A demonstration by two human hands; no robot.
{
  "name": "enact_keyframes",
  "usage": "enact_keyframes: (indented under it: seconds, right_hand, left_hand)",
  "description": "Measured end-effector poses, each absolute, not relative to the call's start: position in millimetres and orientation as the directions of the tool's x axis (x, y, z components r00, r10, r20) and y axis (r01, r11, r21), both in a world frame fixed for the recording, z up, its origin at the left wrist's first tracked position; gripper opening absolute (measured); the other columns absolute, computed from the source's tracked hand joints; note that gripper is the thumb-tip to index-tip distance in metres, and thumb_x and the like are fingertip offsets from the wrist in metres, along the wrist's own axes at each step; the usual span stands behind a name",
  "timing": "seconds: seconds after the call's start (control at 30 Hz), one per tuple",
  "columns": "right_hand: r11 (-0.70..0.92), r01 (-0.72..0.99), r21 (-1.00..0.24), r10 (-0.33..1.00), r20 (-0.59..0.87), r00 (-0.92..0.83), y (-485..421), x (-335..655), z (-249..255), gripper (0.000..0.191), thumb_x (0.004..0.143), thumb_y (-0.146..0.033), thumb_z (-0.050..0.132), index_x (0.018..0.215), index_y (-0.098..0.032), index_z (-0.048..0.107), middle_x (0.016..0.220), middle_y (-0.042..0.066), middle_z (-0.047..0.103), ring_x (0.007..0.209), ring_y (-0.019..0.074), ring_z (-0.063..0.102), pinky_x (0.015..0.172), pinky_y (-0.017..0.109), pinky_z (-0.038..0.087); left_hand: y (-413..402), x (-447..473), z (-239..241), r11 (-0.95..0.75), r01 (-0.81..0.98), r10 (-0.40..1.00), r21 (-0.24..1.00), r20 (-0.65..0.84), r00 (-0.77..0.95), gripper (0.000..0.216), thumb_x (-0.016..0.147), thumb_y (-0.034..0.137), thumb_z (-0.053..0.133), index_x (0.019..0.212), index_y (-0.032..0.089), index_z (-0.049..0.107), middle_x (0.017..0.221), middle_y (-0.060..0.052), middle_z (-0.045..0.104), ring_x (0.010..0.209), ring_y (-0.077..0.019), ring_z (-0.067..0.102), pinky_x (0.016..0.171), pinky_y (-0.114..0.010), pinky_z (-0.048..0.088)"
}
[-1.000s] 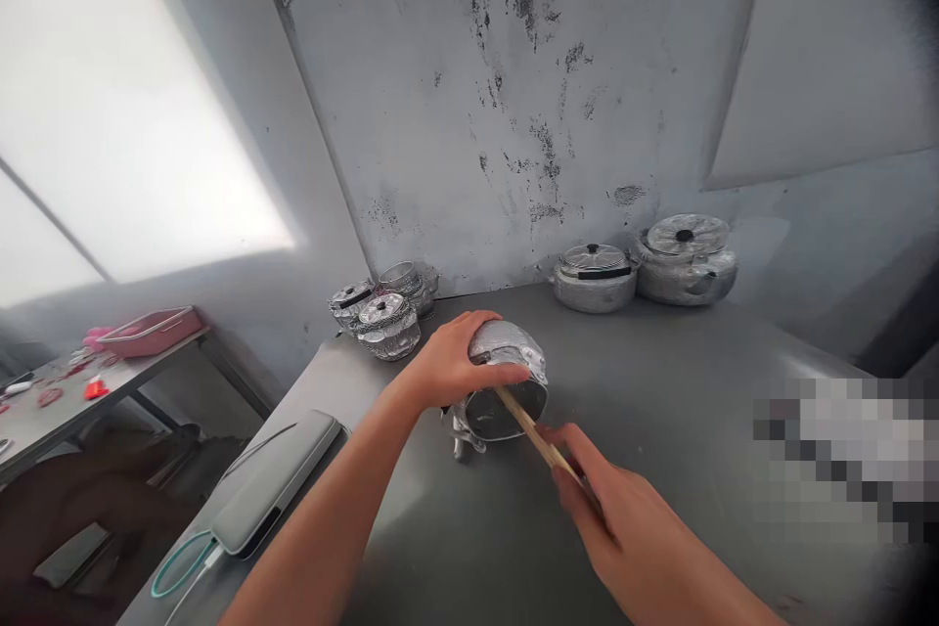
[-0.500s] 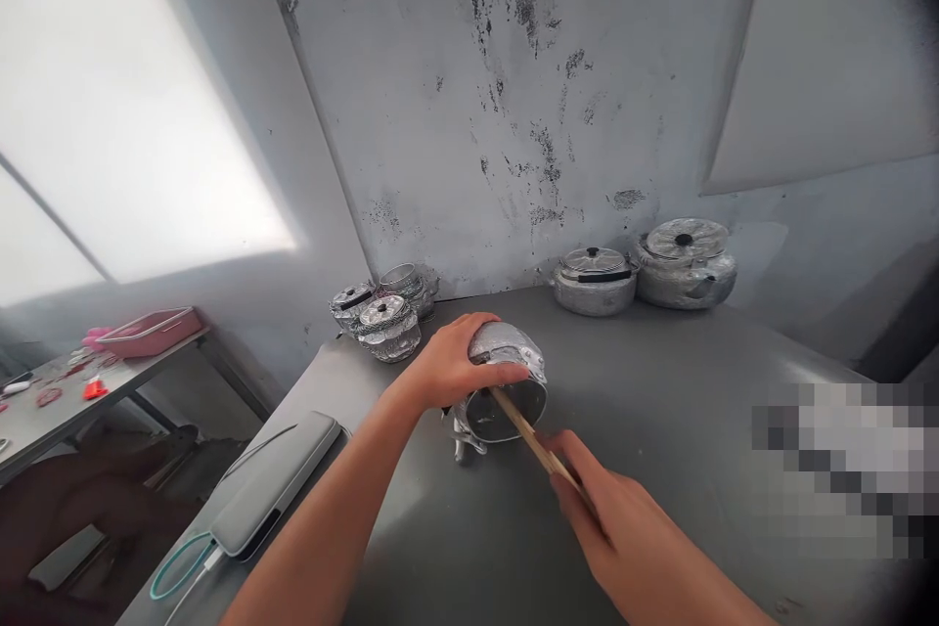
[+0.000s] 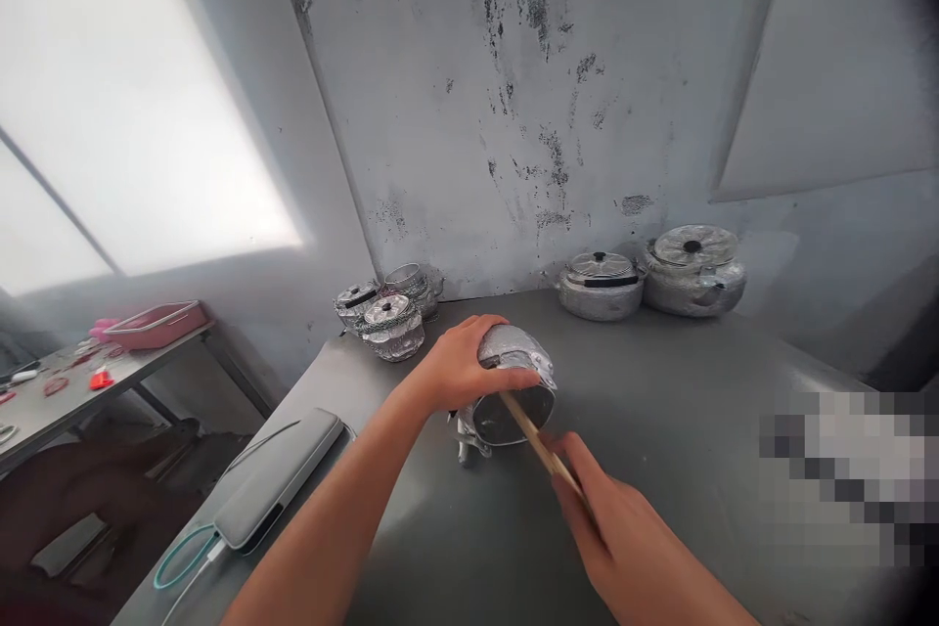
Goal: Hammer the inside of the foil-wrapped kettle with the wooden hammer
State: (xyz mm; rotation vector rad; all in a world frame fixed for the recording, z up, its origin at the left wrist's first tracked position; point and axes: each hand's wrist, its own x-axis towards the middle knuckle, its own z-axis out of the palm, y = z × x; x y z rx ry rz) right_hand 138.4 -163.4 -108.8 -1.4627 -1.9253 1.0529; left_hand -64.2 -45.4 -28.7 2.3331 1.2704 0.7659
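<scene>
A small dented silvery metal pot (image 3: 517, 348) lies tipped on its side on the grey table, its round open mouth turned towards me. My left hand (image 3: 469, 367) grips its upper side, with the thumb along the rim. My right hand (image 3: 594, 494) is closed around a wooden stick (image 3: 539, 445), whose far end reaches into the mouth of the pot. That end is hidden inside. A silvery fitting (image 3: 468, 440) sticks out at the pot's lower left; I cannot tell its exact kind.
Several small silvery pots (image 3: 388, 323) stand at the back left of the table (image 3: 455, 548). Two larger lidded kettles (image 3: 602, 293) are by the wall. A grey power bank (image 3: 283, 479) with cables lies left. A pink basket (image 3: 157, 323) rests on a side table.
The whole view has shifted slightly, so things sit a little further right. Both hands keep their holds, and the stick stays in the pot's mouth.
</scene>
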Motion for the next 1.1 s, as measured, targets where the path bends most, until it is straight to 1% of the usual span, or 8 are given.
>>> enact_keyframes:
  seconds: [0.23, 0.37, 0.53, 0.63, 0.77, 0.87, 1.0, 1.1]
  right_hand:
    - [0.113, 0.56, -0.821, 0.957, -0.062, -0.284, -164, 140, -108, 0.031, 0.107, -0.046, 0.02, 0.125, -0.03, 0.04, 0.073, -0.005, 0.055, 0.061, 0.0169, 0.048, 0.06, 0.03, 0.035]
    - [0.117, 0.557, -0.822, 0.946, -0.078, -0.314, -165, 139, -106, 0.03, 0.107, -0.043, 0.021, 0.126, -0.031, 0.04, 0.076, -0.004, 0.057, 0.064, 0.0173, 0.051, 0.065, 0.032, 0.039]
    - [0.086, 0.498, -0.863, 0.952, -0.077, -0.297, -165, 132, -103, 0.025, 0.107, -0.044, 0.021, 0.113, -0.03, 0.041, 0.075, -0.005, 0.053, 0.061, 0.0157, 0.044, 0.061, 0.03, 0.036]
    - [0.093, 0.456, -0.885, 0.954, -0.053, -0.296, -164, 128, -106, 0.021, 0.107, -0.042, 0.023, 0.109, -0.03, 0.04, 0.077, -0.005, 0.053, 0.065, 0.0154, 0.046, 0.064, 0.03, 0.037]
    - [0.04, 0.453, -0.891, 0.953, -0.103, -0.287, -164, 130, -113, 0.023, 0.107, -0.041, 0.023, 0.101, -0.029, 0.042, 0.073, -0.006, 0.047, 0.065, 0.0151, 0.042, 0.063, 0.03, 0.036]
    - [0.03, 0.432, -0.901, 0.955, -0.102, -0.279, -165, 132, -115, 0.025, 0.107, -0.043, 0.023, 0.101, -0.028, 0.042, 0.076, -0.006, 0.048, 0.066, 0.0146, 0.041, 0.064, 0.029, 0.037]
    - [0.017, 0.435, -0.9, 0.952, -0.118, -0.281, -164, 129, -111, 0.025, 0.107, -0.039, 0.021, 0.101, -0.028, 0.042, 0.074, -0.007, 0.047, 0.062, 0.0137, 0.038, 0.06, 0.029, 0.035]
    - [-0.011, 0.45, -0.893, 0.949, -0.15, -0.276, -163, 127, -104, 0.021, 0.106, -0.036, 0.023, 0.108, -0.028, 0.043, 0.071, -0.007, 0.044, 0.059, 0.0136, 0.038, 0.056, 0.028, 0.034]
  left_hand:
    - [-46, -63, -29, -0.509, 0.651, 0.859, 0.563, 0.278, 0.43, 0.079, 0.076, 0.07, 0.074, 0.137, 0.022, 0.058, 0.139, -0.01, 0.061, 0.127, -0.0337, 0.058, 0.11, -0.044, 0.044]
    - [-46, -63, -28, -0.517, 0.649, 0.854, 0.559, 0.284, 0.435, 0.078, 0.077, 0.07, 0.074, 0.137, 0.022, 0.058, 0.14, -0.01, 0.061, 0.128, -0.0341, 0.057, 0.11, -0.044, 0.044]
    - [-46, -64, -28, -0.522, 0.639, 0.85, 0.566, 0.282, 0.445, 0.075, 0.078, 0.067, 0.074, 0.136, 0.023, 0.058, 0.141, -0.01, 0.061, 0.129, -0.0342, 0.057, 0.11, -0.044, 0.044]
    - [-44, -65, -29, -0.518, 0.634, 0.852, 0.575, 0.279, 0.443, 0.076, 0.078, 0.067, 0.075, 0.136, 0.022, 0.058, 0.139, -0.01, 0.062, 0.127, -0.034, 0.058, 0.11, -0.045, 0.044]
    - [-42, -68, -29, -0.509, 0.611, 0.854, 0.607, 0.268, 0.446, 0.072, 0.079, 0.064, 0.076, 0.135, 0.022, 0.059, 0.137, -0.009, 0.063, 0.125, -0.0321, 0.059, 0.109, -0.043, 0.045]
    - [-41, -69, -28, -0.512, 0.594, 0.85, 0.62, 0.266, 0.455, 0.069, 0.079, 0.061, 0.077, 0.134, 0.023, 0.06, 0.138, -0.008, 0.063, 0.125, -0.0318, 0.059, 0.108, -0.041, 0.046]
    - [-41, -70, -27, -0.503, 0.586, 0.853, 0.635, 0.255, 0.456, 0.068, 0.079, 0.059, 0.077, 0.134, 0.023, 0.06, 0.138, -0.008, 0.063, 0.124, -0.0323, 0.059, 0.106, -0.041, 0.048]
    - [-40, -72, -28, -0.505, 0.574, 0.85, 0.644, 0.259, 0.458, 0.067, 0.079, 0.057, 0.077, 0.134, 0.023, 0.06, 0.137, -0.008, 0.063, 0.124, -0.0318, 0.059, 0.107, -0.041, 0.046]
